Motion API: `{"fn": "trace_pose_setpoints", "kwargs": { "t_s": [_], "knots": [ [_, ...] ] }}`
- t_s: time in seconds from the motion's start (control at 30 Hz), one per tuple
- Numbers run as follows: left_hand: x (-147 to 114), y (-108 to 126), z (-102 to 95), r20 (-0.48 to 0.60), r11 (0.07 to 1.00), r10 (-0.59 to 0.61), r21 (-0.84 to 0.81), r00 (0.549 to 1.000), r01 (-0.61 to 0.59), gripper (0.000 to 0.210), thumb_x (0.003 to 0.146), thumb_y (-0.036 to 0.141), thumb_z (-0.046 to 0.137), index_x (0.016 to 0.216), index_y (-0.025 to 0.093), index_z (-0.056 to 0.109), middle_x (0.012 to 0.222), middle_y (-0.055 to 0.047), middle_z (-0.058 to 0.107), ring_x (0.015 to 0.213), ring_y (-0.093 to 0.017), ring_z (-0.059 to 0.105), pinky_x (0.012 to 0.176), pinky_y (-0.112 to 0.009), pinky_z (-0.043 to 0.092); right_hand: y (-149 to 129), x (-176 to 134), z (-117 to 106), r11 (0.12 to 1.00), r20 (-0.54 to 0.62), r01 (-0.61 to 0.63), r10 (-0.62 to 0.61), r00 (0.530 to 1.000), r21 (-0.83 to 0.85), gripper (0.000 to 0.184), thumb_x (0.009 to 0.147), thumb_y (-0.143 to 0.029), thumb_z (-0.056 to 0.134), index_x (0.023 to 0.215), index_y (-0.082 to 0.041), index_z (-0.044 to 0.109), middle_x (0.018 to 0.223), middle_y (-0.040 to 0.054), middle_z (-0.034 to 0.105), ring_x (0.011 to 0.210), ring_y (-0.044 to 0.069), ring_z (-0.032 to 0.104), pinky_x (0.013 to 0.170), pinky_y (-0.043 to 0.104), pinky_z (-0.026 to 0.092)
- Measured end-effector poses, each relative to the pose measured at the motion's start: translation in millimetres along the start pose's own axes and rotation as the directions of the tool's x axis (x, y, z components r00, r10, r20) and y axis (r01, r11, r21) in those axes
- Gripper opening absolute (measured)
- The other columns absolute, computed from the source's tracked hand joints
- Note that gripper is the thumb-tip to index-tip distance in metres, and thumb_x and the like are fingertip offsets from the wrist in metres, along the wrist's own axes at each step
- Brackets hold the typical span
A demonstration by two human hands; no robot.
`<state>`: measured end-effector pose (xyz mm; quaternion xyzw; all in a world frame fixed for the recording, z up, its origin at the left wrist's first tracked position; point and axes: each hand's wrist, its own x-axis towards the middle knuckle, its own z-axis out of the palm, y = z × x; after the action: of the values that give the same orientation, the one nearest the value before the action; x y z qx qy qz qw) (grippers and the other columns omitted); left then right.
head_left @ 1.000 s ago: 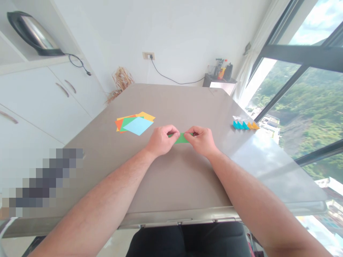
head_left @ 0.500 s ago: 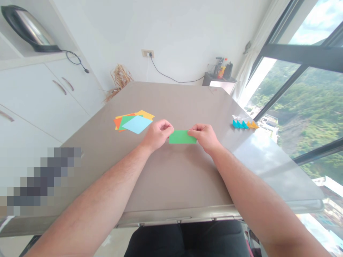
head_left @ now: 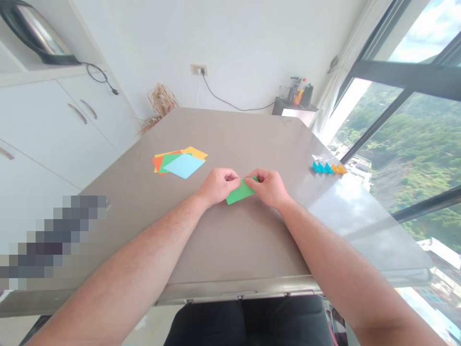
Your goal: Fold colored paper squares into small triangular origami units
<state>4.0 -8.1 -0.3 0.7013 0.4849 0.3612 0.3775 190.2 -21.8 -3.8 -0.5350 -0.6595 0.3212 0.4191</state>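
A green folded paper point(head_left: 240, 192) lies tilted between my two hands, its right end higher than its left. My left hand point(head_left: 220, 185) pinches its upper edge near the middle. Close beside it, my right hand point(head_left: 265, 186) pinches the same edge a little further right, thumb and fingers together. The fingers cover the paper's upper corners. Left of my left hand, loose paper sheets point(head_left: 185, 166) in light blue, green, orange and yellow overlap in a fanned pile.
Small folded paper pieces point(head_left: 321, 167), blue and orange, stand in a row at the right side of the table point(head_left: 230, 245). Beyond that edge is a window point(head_left: 425, 129). A dark pixelated patch covers the table's left edge. A kettle point(head_left: 43, 36) stands on the left cabinet.
The green paper has turned from level to tilted. My hands have come closer together, and both now pinch near the middle of its upper edge.
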Motion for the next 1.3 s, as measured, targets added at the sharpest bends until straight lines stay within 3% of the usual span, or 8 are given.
{"fn": "trace_pose_setpoints", "kwargs": {
  "t_s": [0.3,0.47,0.63,0.73,0.83,1.07,1.3],
  "knots": [
    [1,1,2.6,0.010,0.996,-0.080,-0.047,0.997,0.080,0.016,0.073,0.032,0.066,0.071,0.018,0.071,0.063,0.000,0.064,0.060,-0.014,0.055,0.056,-0.026,0.040,2,-2,1,0.997,0.027,0.071,-0.072,0.997,0.031,0.020,0.078,-0.030,0.064,0.086,-0.021,0.080,0.069,-0.0018,0.066,0.063,0.012,0.051,0.062,0.026,0.040],
    [4,-2,-0.9,0.000,0.980,-0.116,-0.164,0.993,0.115,0.017,0.069,0.034,0.070,0.068,0.017,0.071,0.062,0.001,0.062,0.062,-0.013,0.053,0.060,-0.027,0.040,4,-3,-1,0.975,0.092,0.122,-0.140,0.986,0.185,0.023,0.075,-0.024,0.065,0.091,-0.022,0.081,0.084,0.0010,0.076,0.076,0.015,0.064,0.073,0.028,0.050],
    [5,-3,-3.7,0.042,0.963,-0.136,-0.230,0.990,0.142,0.019,0.067,0.036,0.073,0.071,0.017,0.072,0.066,0.000,0.065,0.065,-0.014,0.055,0.064,-0.028,0.041,-3,-5,-8,0.950,0.209,0.036,-0.106,0.972,0.311,0.023,0.078,-0.027,0.064,0.092,-0.021,0.080,0.085,0.0023,0.075,0.080,0.017,0.067,0.073,0.030,0.055],
    [4,-4,-4.1,0.062,0.963,-0.136,-0.227,0.989,0.147,0.021,0.068,0.038,0.074,0.071,0.017,0.072,0.067,0.000,0.065,0.066,-0.014,0.056,0.065,-0.028,0.041,-5,-5,-9,0.945,0.196,-0.012,-0.056,0.979,0.326,0.021,0.083,-0.035,0.064,0.087,-0.020,0.079,0.078,0.0015,0.071,0.079,0.017,0.067,0.071,0.029,0.057],
    [4,-5,-4.2,0.082,0.962,-0.124,-0.235,0.989,0.140,0.023,0.069,0.039,0.075,0.072,0.017,0.072,0.068,0.000,0.065,0.067,-0.014,0.056,0.065,-0.028,0.041,-1,-3,-7,0.929,0.218,-0.067,-0.015,0.976,0.364,0.017,0.079,-0.034,0.072,0.087,-0.019,0.075,0.076,0.0009,0.071,0.076,0.016,0.067,0.069,0.030,0.059],
    [4,-5,-5.9,0.094,0.957,-0.069,-0.275,0.993,0.093,0.022,0.071,0.038,0.075,0.073,0.016,0.072,0.070,-0.001,0.065,0.069,-0.014,0.056,0.067,-0.028,0.042,8,1,-6,0.895,0.289,-0.141,0.014,0.957,0.423,0.033,0.074,-0.038,0.081,0.098,-0.019,0.069,0.082,0.0023,0.073,0.077,0.017,0.070,0.066,0.030,0.061],
    [1,-1,-3.0,0.067,0.973,-0.077,-0.213,0.995,0.090,0.027,0.070,0.042,0.078,0.072,0.016,0.070,0.067,0.000,0.065,0.065,-0.013,0.055,0.064,-0.027,0.042,-1,-1,-7,0.907,0.295,-0.161,0.043,0.955,0.390,0.028,0.071,-0.026,0.082,0.094,-0.018,0.068,0.081,0.0018,0.073,0.075,0.015,0.070,0.066,0.028,0.061]
  ]
}}
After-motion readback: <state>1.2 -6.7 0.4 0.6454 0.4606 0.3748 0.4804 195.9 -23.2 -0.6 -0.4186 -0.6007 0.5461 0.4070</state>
